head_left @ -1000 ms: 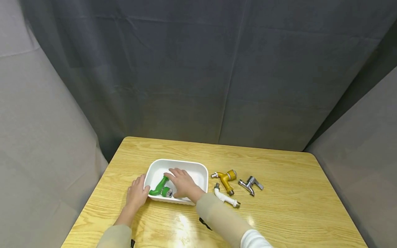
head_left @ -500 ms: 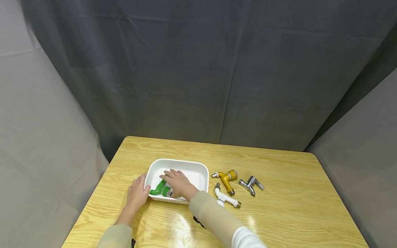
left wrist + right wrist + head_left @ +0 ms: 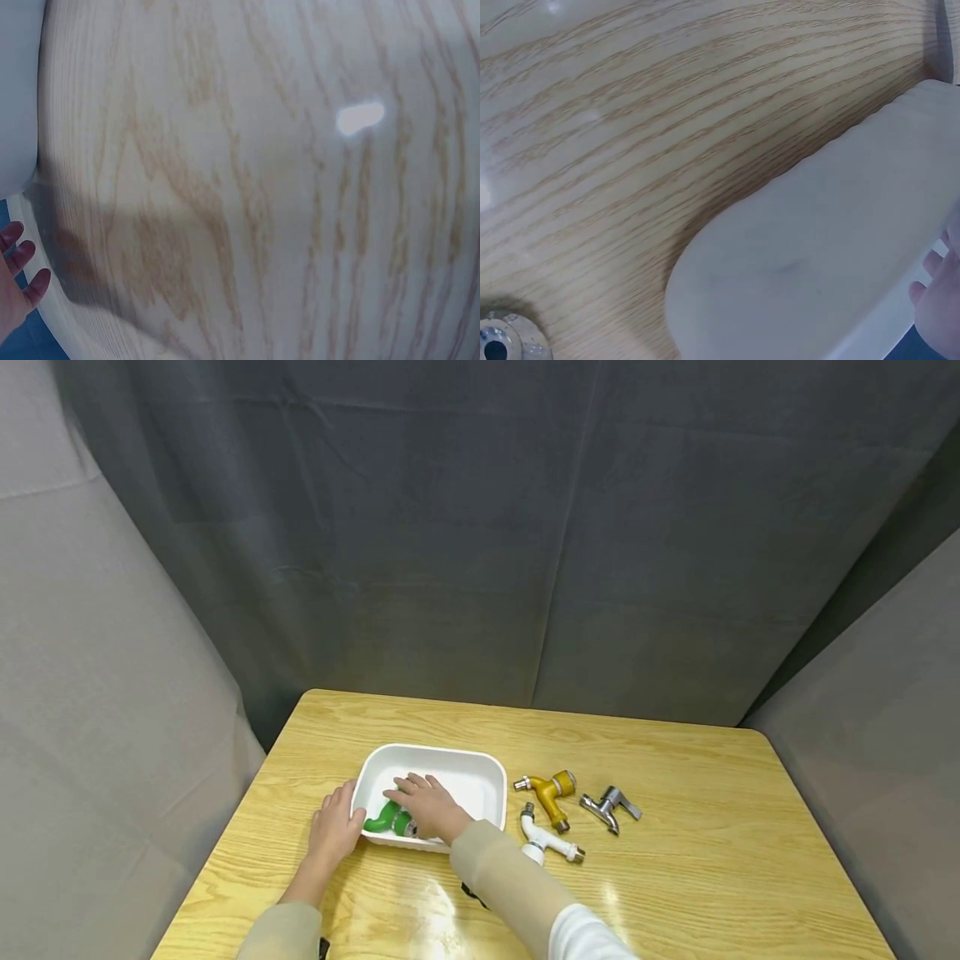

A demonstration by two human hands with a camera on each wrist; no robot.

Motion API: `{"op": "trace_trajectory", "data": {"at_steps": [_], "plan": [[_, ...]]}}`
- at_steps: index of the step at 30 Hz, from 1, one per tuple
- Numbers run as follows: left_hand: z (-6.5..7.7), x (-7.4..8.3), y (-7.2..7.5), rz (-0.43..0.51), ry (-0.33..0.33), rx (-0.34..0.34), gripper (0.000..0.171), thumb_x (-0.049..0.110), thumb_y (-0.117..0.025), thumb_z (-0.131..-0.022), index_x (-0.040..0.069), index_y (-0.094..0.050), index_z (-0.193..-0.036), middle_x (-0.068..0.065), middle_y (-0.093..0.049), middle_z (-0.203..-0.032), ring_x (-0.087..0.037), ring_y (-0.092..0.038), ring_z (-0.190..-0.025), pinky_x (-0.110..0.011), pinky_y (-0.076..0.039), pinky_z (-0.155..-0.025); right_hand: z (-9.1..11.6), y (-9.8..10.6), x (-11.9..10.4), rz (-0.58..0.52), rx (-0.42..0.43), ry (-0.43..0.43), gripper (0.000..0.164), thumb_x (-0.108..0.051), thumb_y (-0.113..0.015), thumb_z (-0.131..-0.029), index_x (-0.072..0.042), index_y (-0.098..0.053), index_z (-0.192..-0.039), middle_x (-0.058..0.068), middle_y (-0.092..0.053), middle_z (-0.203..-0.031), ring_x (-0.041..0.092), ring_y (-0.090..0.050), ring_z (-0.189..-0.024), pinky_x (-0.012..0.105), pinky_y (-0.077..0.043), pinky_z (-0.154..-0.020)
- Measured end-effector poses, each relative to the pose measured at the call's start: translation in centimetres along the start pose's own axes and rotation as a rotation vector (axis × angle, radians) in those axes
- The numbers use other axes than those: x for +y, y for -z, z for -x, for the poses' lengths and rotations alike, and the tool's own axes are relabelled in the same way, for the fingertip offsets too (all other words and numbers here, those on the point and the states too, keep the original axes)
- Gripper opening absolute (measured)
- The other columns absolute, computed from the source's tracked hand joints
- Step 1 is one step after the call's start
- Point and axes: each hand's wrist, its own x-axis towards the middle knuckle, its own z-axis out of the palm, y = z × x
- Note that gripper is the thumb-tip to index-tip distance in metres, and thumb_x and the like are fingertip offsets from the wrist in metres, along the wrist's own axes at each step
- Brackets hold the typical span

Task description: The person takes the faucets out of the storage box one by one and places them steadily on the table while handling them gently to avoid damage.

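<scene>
A white plastic tray [image 3: 480, 789] stands on the table, with a green water tap [image 3: 381, 820] lying in its front left part. My left hand [image 3: 335, 827] rests along the tray's left side, thumb at the rim near the front corner. My right hand [image 3: 431, 808] lies over the tap, its fingers stretched across it toward the back left. The palm covers part of the tap. In the left wrist view, fingertips [image 3: 37, 285] show at the left edge beside the tray wall. In the right wrist view, fingers [image 3: 934, 262] show over the tray's rim.
To the right of the tray lie a yellow tap [image 3: 551, 793], a white tap [image 3: 547, 839] partly behind the right sleeve, and a chrome tap [image 3: 607, 808] with a lever handle. Grey curtains [image 3: 480, 527] hang behind and beside the wooden table [image 3: 705, 843].
My right hand has shifted a little left within the tray and come further over the green tap. More of the white tap shows from behind the sleeve. The left hand stays at the tray.
</scene>
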Motion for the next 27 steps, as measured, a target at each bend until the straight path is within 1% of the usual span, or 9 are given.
{"op": "trace_trajectory", "data": {"at_steps": [5, 8, 12, 15, 21, 27], "plan": [[0.1, 0.04, 0.1, 0.011, 0.006, -0.011, 0.047, 0.021, -0.044, -0.086, 0.006, -0.04, -0.131, -0.018, -0.053, -0.121, -0.034, -0.046, -0.109, -0.052, -0.038, -0.083, 0.09, 0.15, -0.24, 0.036, -0.015, 0.032, 0.073, -0.014, -0.067, -0.081, -0.033, -0.031, -0.142, -0.007, -0.026, -0.149, 0.014, -0.023, -0.136, 0.038, -0.025, -0.107], [0.11, 0.07, 0.16, 0.02, 0.009, -0.021, 0.047, 0.021, -0.044, -0.087, 0.006, -0.04, -0.131, -0.018, -0.052, -0.122, -0.034, -0.046, -0.111, -0.052, -0.038, -0.084, 0.02, 0.1, -0.29, 0.07, -0.024, 0.047, 0.069, -0.017, -0.066, -0.083, -0.033, -0.032, -0.141, -0.008, -0.027, -0.148, 0.014, -0.024, -0.135, 0.038, -0.027, -0.106], [0.08, 0.11, 0.16, 0.024, 0.009, -0.027, 0.047, 0.021, -0.044, -0.087, 0.006, -0.039, -0.132, -0.017, -0.051, -0.124, -0.034, -0.045, -0.113, -0.052, -0.037, -0.084, -0.05, -0.07, -0.32, 0.094, -0.046, 0.045, 0.064, -0.023, -0.064, -0.084, -0.034, -0.034, -0.14, -0.009, -0.029, -0.147, 0.013, -0.024, -0.136, 0.038, -0.028, -0.105], [0.08, 0.13, 0.15, 0.022, 0.008, -0.023, 0.047, 0.021, -0.044, -0.087, 0.007, -0.039, -0.132, -0.017, -0.052, -0.124, -0.034, -0.045, -0.113, -0.052, -0.038, -0.083, -0.08, -0.15, -0.32, 0.096, -0.05, 0.042, 0.062, -0.026, -0.063, -0.085, -0.034, -0.035, -0.139, -0.009, -0.031, -0.146, 0.014, -0.024, -0.135, 0.039, -0.028, -0.106], [0.05, 0.04, 0.09, 0.016, 0.002, -0.008, 0.047, 0.022, -0.044, -0.087, 0.007, -0.039, -0.131, -0.017, -0.053, -0.122, -0.034, -0.046, -0.11, -0.051, -0.038, -0.083, -0.09, -0.1, -0.25, 0.098, -0.036, 0.05, 0.06, -0.026, -0.065, -0.084, -0.032, -0.039, -0.137, -0.007, -0.035, -0.143, 0.015, -0.027, -0.134, 0.038, -0.029, -0.105], [0.15, 0.05, 0.09, 0.019, 0.011, -0.017, 0.047, 0.022, -0.044, -0.087, 0.008, -0.039, -0.132, -0.016, -0.052, -0.122, -0.033, -0.045, -0.112, -0.051, -0.038, -0.084, -0.06, -0.12, -0.14, 0.093, -0.013, 0.048, 0.056, -0.026, -0.066, -0.083, -0.031, -0.044, -0.134, -0.006, -0.041, -0.138, 0.013, -0.034, -0.129, 0.036, -0.031, -0.103]]}}
